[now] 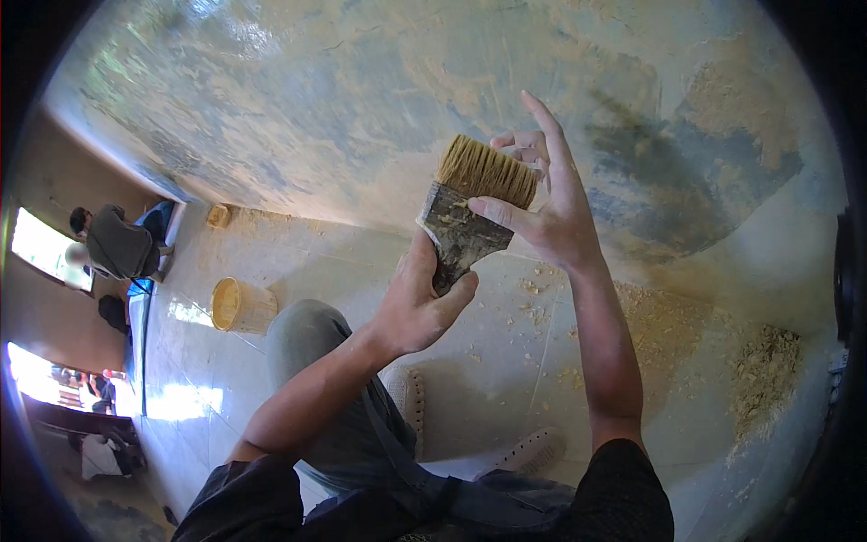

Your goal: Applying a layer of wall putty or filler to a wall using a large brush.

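Paintbrush [474,210], flat, wide, just off centre toward 1 o'clock, tan bristles [488,169] uppermost. Left hand [417,312]: fingers clamped around the handle [452,269]; right hand [564,221], at 2 o'clock: fingers apart, thumb over the bristle base. Bucket [256,310], yellow-stained, standing on tiled floor [361,271] near 9 o'clock.
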{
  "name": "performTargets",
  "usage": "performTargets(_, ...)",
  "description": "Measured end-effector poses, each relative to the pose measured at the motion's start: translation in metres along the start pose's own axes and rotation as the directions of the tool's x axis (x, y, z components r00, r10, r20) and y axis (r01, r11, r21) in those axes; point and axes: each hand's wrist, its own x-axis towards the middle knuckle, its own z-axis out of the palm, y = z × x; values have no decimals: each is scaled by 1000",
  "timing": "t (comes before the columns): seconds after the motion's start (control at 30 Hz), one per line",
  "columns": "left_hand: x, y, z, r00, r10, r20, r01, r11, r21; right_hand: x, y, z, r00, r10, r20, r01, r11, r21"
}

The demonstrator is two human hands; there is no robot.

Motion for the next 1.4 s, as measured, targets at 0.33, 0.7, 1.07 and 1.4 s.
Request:
performTargets(0.33, -3, 6, -4, 996, 84, 11, -85, 981, 175, -7, 7, 3, 1000, 24, 9, -24, 999, -34)
performTargets(0.7, -3, 2, 4, 996, 23, 85, -45, 964, 262, -11, -2, 13, 991, 120, 60, -117, 991, -58)
performTargets(1.07, 0, 4, -5, 999, -40, 14, 39, 999, 17, 2, -17, -28, 979, -118, -168, 38, 907, -420)
performTargets(1.4, 1, 6, 2, 1000, 8, -5, -8, 1000, 5, -7, -13, -19, 997, -32, -73, -2, 907, -422)
